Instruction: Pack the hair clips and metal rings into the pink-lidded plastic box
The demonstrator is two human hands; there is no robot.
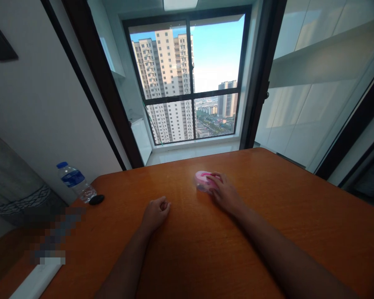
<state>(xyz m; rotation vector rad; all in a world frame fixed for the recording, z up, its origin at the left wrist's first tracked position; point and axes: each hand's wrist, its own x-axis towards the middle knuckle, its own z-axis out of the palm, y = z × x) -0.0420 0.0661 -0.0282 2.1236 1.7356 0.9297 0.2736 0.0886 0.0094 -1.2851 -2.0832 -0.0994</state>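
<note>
A small round pink container with a clear lower part rests on the brown wooden table, toward its far side. My right hand reaches over it from the right, fingers closed around its right side and top. Those fingers cover part of the container. To the left and nearer to me, my left hand lies on the tabletop with its fingers curled into a loose fist. Nothing shows inside that fist, and it is apart from the container.
At the table's left edge stands a clear water bottle with a blue cap, a black oval object beside it. A white bar-like object lies at the lower left, next to a pixelated patch. Beyond the table is a window.
</note>
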